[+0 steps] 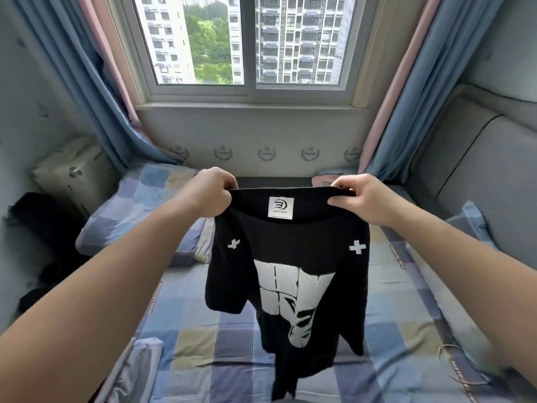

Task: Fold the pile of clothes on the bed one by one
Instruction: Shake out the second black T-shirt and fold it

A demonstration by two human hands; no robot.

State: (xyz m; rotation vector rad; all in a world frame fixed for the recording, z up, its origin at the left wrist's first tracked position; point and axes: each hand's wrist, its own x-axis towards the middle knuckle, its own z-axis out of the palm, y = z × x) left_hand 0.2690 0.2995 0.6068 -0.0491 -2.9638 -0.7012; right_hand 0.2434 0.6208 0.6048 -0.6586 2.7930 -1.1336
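A checked bed (203, 330) runs away toward a window (247, 39), with blue-and-pink curtains (87, 82) hanging at both sides. A pillow (130, 205) lies at the bed's left edge. Past it, off the bed, stand a pale box (72, 173) and a dark heap (32, 216). A padded panel (479, 175) lines the right side. A pale cloth (136, 370) lies at the near left corner of the bed, and a thin loop (453, 362) at the near right. Nothing lies on the bed straight under the shirt.

The black shirt (290, 271) hangs in the air above the middle of the bed. Its neck is up and its hem down, so its long axis is upright. The printed side faces the person, and the neck opening shows a white label (280, 208). One sleeve droops at the left. The lower part twists and narrows toward the hem.

The left hand (210, 193) has its grip clamped on the left end of the neckline, fingers curled over the cloth. The right hand (359, 199) pinches the right end, thumb on the near side. The neck edge is stretched taut between them.

Count: one shirt, two hands, one label, two white crosses (357, 247) on the chest, one large white print, one pillow, two curtains.
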